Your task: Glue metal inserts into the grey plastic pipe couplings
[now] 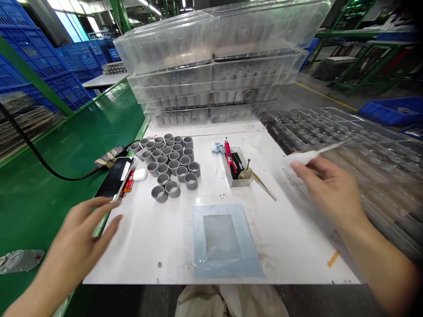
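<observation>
My left hand (87, 233) is over the table's left edge, fingers apart and holding nothing, close to a dark phone (115, 177). On the right, my right hand (330, 187) pinches a white, thin-tipped object (306, 156) above the table's right side. Several grey rings (173, 165) stand grouped on the white table (142, 237). A small clear box (242, 181) holds a red tool (229, 154) and black items, with tweezers (264, 187) leaning beside it. A light blue sheet (246, 233) with a greyish rectangle lies near the front edge.
Stacked clear bins (211, 79) with grey parts rise at the table's back. Clear trays (373, 176) lie to the right. A green surface (39, 193) runs along the left, with a black cable (42, 163) and blue crates (36, 53). White earbud case (140, 175) sits beside the phone.
</observation>
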`<action>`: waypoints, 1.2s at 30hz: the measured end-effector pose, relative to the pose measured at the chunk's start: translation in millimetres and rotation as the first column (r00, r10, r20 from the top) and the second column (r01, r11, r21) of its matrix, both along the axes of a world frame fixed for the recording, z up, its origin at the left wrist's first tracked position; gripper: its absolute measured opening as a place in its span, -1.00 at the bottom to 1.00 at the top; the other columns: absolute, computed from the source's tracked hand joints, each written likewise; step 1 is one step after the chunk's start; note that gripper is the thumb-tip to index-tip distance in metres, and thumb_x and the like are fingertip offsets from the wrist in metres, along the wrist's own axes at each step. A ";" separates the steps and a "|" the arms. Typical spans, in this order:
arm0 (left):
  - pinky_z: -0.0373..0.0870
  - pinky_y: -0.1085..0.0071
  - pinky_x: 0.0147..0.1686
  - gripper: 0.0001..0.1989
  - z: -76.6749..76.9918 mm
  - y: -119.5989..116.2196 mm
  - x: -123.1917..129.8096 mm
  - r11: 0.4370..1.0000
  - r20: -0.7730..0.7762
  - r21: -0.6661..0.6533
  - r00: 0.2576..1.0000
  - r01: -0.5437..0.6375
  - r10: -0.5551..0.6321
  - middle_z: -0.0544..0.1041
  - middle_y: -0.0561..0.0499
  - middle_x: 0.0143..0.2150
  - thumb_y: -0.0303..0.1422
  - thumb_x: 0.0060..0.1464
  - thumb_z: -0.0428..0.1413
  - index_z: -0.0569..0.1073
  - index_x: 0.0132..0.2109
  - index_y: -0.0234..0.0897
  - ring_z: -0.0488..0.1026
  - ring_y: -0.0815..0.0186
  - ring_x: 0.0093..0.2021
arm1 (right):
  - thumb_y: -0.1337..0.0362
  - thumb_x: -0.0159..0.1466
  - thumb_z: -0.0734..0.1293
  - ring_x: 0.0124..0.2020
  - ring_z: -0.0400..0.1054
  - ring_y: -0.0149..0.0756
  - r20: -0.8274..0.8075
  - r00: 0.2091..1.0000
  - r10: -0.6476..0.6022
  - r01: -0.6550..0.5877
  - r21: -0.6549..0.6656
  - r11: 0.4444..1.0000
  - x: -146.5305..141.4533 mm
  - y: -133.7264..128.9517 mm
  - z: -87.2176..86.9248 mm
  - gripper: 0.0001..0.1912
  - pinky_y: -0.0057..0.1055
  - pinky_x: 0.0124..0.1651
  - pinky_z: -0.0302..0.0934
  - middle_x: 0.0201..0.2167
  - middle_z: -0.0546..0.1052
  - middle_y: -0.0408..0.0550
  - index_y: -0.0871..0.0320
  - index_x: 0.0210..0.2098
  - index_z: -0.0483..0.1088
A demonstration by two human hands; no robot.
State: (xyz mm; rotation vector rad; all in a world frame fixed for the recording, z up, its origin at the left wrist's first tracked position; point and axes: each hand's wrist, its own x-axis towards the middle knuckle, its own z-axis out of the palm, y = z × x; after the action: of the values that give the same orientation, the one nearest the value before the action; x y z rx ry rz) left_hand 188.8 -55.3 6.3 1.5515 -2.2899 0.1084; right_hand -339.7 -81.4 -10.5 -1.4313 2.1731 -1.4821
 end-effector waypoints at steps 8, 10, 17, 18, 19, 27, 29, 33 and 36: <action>0.30 -0.19 0.41 -0.83 -12.2 -29.6 -71.1 0.978 -0.030 0.017 0.978 0.207 -0.207 0.47 -0.24 0.38 -0.33 0.45 0.11 0.60 -0.09 -0.24 0.28 -0.16 0.47 | 0.17 0.25 0.57 -0.05 0.64 0.17 0.237 0.967 0.094 0.042 -0.511 0.858 11.4 11.2 -4.4 -0.65 0.05 -0.05 0.51 -0.09 0.71 0.20 0.09 0.02 0.71; 0.46 -0.07 0.27 -0.82 -8.1 -17.3 -73.7 0.978 -0.195 0.144 0.973 0.152 -0.122 0.57 -0.17 0.29 -0.22 0.41 0.18 0.60 -0.16 -0.18 0.45 -0.10 0.32 | 0.17 0.25 0.58 -0.07 0.65 0.19 0.188 0.979 0.072 0.046 -0.558 0.828 19.4 18.9 -0.9 -0.61 0.06 -0.09 0.53 -0.12 0.72 0.19 0.08 0.07 0.70; 0.52 0.31 -0.16 -0.64 -21.6 7.6 -127.9 0.607 -0.736 0.634 0.614 0.479 0.285 0.63 -0.07 0.07 -0.13 0.39 0.19 0.51 0.23 -0.09 0.54 0.26 -0.20 | 0.27 0.38 0.53 -0.08 0.66 -0.04 0.125 0.909 0.398 -0.314 -0.424 0.850 84.5 41.4 -1.5 -0.57 -0.02 0.10 0.59 -0.03 0.72 -0.03 -0.03 0.22 0.60; 0.51 0.32 -0.15 -0.66 -24.8 5.4 -135.6 0.552 -0.749 0.645 0.578 0.528 0.323 0.65 -0.07 0.02 -0.12 0.40 0.18 0.55 0.20 -0.12 0.53 0.28 -0.23 | 0.26 0.40 0.52 -0.07 0.66 -0.04 0.130 0.884 0.448 -0.375 -0.375 0.848 91.6 43.1 -2.4 -0.57 -0.02 0.09 0.60 -0.02 0.72 -0.05 -0.05 0.25 0.58; 0.51 0.33 -0.13 -0.68 -27.5 3.0 -141.7 0.507 -0.755 0.652 0.542 0.564 0.369 0.67 -0.06 -0.02 -0.12 0.39 0.20 0.58 0.15 -0.15 0.55 0.28 -0.23 | 0.25 0.42 0.51 -0.07 0.65 -0.05 0.138 0.861 0.489 -0.425 -0.333 0.842 97.1 44.5 -2.7 -0.58 -0.02 0.09 0.60 -0.01 0.71 -0.06 -0.08 0.25 0.57; 0.61 0.31 -0.07 -0.54 -37.3 5.1 -149.7 0.477 -0.757 0.633 0.360 0.610 0.544 0.72 0.02 -0.19 -0.31 0.18 0.41 0.49 0.17 -0.16 0.69 0.20 -0.17 | 0.20 0.40 0.55 -0.50 0.45 -0.24 0.183 0.805 0.564 -0.450 -0.432 0.782 119.3 37.5 13.9 -0.96 -0.32 -0.53 0.33 -0.31 0.66 -0.11 -0.05 -0.14 0.67; 0.61 0.37 -0.12 -0.57 -38.3 6.2 -148.9 0.485 -0.760 0.628 0.344 0.609 0.552 0.71 0.08 -0.23 -0.29 0.20 0.40 0.51 0.17 -0.13 0.67 0.23 -0.18 | 0.17 0.47 0.48 -0.48 0.43 -0.17 0.109 0.763 0.637 -0.498 -0.530 0.687 125.5 32.9 10.6 -0.89 -0.22 -0.47 0.31 -0.37 0.62 -0.08 -0.01 -0.21 0.64; 0.61 0.40 -0.09 -0.63 -39.2 5.3 -148.5 0.470 -0.766 0.611 0.328 0.637 0.552 0.72 0.08 -0.13 -0.24 0.19 0.42 0.59 0.10 -0.10 0.65 0.23 -0.09 | -0.01 0.51 0.40 -0.52 0.33 -0.16 0.023 0.708 0.706 -0.589 -0.534 0.607 134.7 32.1 -5.4 -0.67 -0.17 -0.46 0.18 -0.45 0.58 -0.05 0.08 -0.24 0.62; 0.63 0.36 -0.06 -0.61 -38.3 5.8 -148.6 0.458 -0.752 0.629 0.343 0.628 0.563 0.72 0.03 -0.08 -0.25 0.17 0.44 0.61 0.12 -0.11 0.64 0.18 -0.05 | 0.02 0.53 0.37 -0.55 0.29 -0.21 -0.040 0.708 0.705 -0.619 -0.517 0.592 137.9 37.0 -12.8 -0.67 -0.23 -0.48 0.10 -0.46 0.56 -0.04 0.13 -0.20 0.60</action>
State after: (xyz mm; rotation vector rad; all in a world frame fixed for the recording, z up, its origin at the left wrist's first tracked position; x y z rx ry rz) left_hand 40.2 -49.4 -32.0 1.1868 -1.1767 -1.9095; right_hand -201.8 -44.4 -23.2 -1.8845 0.9356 -1.7893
